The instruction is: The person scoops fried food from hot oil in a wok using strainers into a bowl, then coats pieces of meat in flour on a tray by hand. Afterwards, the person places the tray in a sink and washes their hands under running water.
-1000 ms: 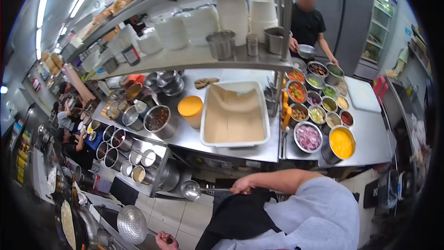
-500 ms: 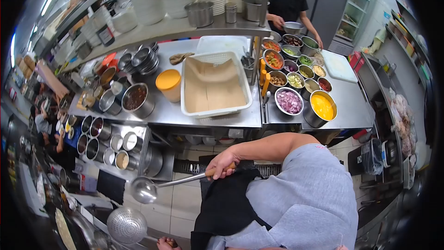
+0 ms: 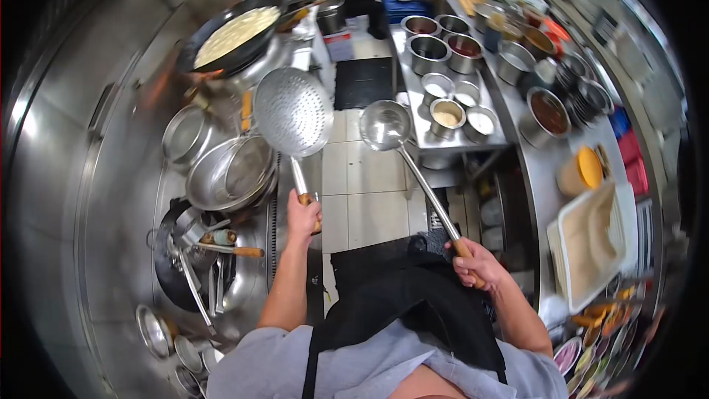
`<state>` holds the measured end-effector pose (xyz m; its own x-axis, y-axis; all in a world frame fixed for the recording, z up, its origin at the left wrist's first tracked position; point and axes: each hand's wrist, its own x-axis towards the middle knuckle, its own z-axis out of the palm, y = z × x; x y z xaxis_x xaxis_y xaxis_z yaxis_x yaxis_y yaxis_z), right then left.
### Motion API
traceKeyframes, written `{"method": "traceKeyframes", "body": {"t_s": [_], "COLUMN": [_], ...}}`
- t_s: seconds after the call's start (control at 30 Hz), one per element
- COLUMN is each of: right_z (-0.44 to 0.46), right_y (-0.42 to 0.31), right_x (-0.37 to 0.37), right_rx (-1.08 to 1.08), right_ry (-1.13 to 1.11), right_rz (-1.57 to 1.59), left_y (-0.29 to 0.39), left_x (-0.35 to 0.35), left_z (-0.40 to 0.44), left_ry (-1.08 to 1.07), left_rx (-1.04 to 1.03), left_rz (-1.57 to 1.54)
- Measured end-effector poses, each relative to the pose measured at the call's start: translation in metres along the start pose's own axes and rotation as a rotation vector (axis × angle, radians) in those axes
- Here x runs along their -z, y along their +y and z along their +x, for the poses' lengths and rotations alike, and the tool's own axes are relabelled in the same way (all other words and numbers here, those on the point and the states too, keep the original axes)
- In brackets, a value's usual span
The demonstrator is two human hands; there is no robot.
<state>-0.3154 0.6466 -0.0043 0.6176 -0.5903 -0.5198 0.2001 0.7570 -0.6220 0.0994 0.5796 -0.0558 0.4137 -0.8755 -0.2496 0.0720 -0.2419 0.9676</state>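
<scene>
Left hand point(image 3: 303, 218) wrapped around wooden-handled, round perforated silver metal skimmer point(image 3: 294, 112) | right hand point(image 3: 478, 264) gripping wooden-handled, round silver metal ladle point(image 3: 385, 125) | skimmer left of ladle, both pointing far | round black pan point(image 3: 247, 52) far left

Left hand point(image 3: 303, 216): curled in grip; left forearm point(image 3: 286, 281) bare, extended forward. Right hand point(image 3: 476, 264): likewise curled in grip, set farther back; right forearm point(image 3: 519, 314) bare, angled inward. Hands well apart.
</scene>
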Motion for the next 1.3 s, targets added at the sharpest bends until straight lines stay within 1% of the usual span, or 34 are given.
{"method": "traceKeyframes", "body": {"t_s": [0.03,0.07,0.13,0.2,0.27,0.3,0.4,0.43,0.47,0.53,0.57,0.7,0.73,0.8,0.83,0.87,0.93,0.97,1.03,1.07,1.13,1.17,1.23,1.3], "right_z": [0.009,0.023,0.047,0.071,0.097,0.109,0.146,0.157,0.167,0.191,0.204,0.260,0.275,0.303,0.316,0.329,0.357,0.370,0.392,0.402,0.417,0.423,0.433,0.442], "right_y": [-0.008,-0.016,-0.033,-0.055,-0.078,-0.089,-0.122,-0.133,-0.143,-0.164,-0.173,-0.211,-0.220,-0.238,-0.247,-0.256,-0.274,-0.281,-0.300,-0.306,-0.319,-0.324,-0.336,-0.346], "right_x": [-0.001,0.000,-0.004,-0.002,0.006,0.009,0.019,0.021,0.023,0.022,0.021,0.020,0.020,0.016,0.012,0.008,-0.001,-0.003,-0.011,-0.015,-0.023,-0.024,-0.021,-0.014], "right_rx": [-0.005,-0.023,-0.022,-0.059,-0.095,-0.112,-0.110,-0.122,-0.137,-0.125,-0.107,-0.064,-0.054,-0.007,-0.006,0.005,0.002,0.025,0.049,0.062,0.079,0.099,0.125,0.143], "right_ry": [0.025,0.001,0.034,0.018,0.005,-0.011,-0.032,-0.026,-0.018,-0.006,0.015,0.033,0.045,0.058,0.074,0.092,0.051,0.060,0.082,0.109,0.133,0.138,0.135,0.142], "right_rz": [0.008,-0.014,-0.071,-0.085,-0.043,-0.043,-0.048,-0.016,0.020,0.021,0.022,0.028,0.036,0.012,0.034,0.028,0.116,0.110,0.108,0.110,0.119,0.093,0.070,0.072], "left_y": [0.004,0.006,0.011,0.009,0.017,0.024,0.041,0.053,0.053,0.050,0.052,0.052,0.046,0.035,0.031,0.025,0.003,-0.003,-0.016,-0.022,-0.024,-0.026,-0.040,-0.074], "left_x": [0.001,0.002,-0.004,-0.012,-0.026,-0.032,-0.049,-0.057,-0.064,-0.074,-0.077,-0.072,-0.066,-0.054,-0.047,-0.041,-0.029,-0.028,-0.028,-0.026,-0.023,-0.020,-0.009,0.004], "left_z": [0.005,0.010,0.021,0.037,0.052,0.059,0.095,0.106,0.125,0.170,0.193,0.299,0.326,0.379,0.402,0.422,0.461,0.474,0.490,0.499,0.514,0.519,0.532,0.543], "left_ry": [0.014,0.050,0.026,0.044,0.009,0.030,-0.121,-0.188,-0.178,-0.207,-0.206,-0.123,-0.138,-0.057,0.008,0.049,0.135,0.125,0.204,0.227,0.277,0.267,0.315,0.403], "left_rx": [-0.002,-0.005,-0.021,-0.025,0.004,0.012,0.218,0.249,0.245,0.363,0.394,0.420,0.429,0.376,0.423,0.389,0.364,0.360,0.354,0.394,0.538,0.541,0.538,0.456], "left_rz": [0.022,0.011,0.041,0.019,0.007,0.013,-0.417,-0.509,-0.514,-0.809,-0.902,-1.047,-1.041,-1.069,-1.062,-1.030,-0.992,-0.997,-0.851,-0.868,-0.632,-0.629,-0.311,-0.083]}}
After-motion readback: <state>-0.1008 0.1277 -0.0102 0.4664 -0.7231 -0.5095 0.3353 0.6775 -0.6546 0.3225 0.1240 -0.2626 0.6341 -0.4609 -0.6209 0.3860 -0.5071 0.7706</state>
